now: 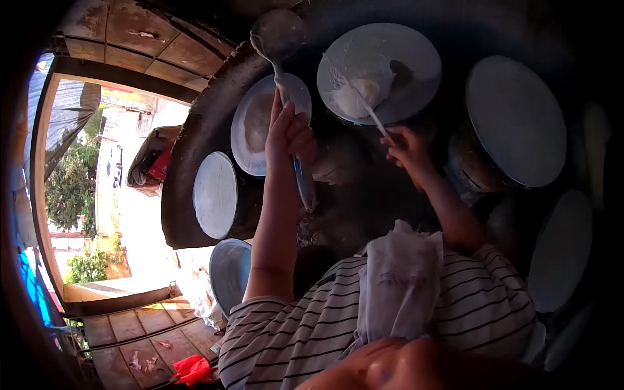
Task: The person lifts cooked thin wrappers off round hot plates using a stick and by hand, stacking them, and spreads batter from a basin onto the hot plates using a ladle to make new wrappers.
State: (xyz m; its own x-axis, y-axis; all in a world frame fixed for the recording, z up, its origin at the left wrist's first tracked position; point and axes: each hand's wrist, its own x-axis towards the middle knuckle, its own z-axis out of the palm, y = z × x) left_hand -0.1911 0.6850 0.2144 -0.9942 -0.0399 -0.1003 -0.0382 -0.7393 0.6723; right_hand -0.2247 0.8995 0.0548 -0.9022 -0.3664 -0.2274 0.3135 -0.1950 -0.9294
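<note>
My left hand [289, 133] is closed around the handle of a ladle [277, 36], whose round bowl points up toward the top edge. Beneath it lies an oval plate-like surface [243, 151] with a brownish middle. A thin pale stick [370, 110] is pinched in my right hand [406, 148]. The stick's far end touches a whitish, wrinkled mass [356, 93] on a round pale surface [416, 62]. What the mass is made of, I cannot make out.
Other round white-topped vessels stand at the left [215, 195] and right [517, 120]. A metal basin [229, 273] sits near my left elbow. A white cloth [403, 276] hangs on the striped shirt. Red material [192, 370] lies on the tiles at lower left.
</note>
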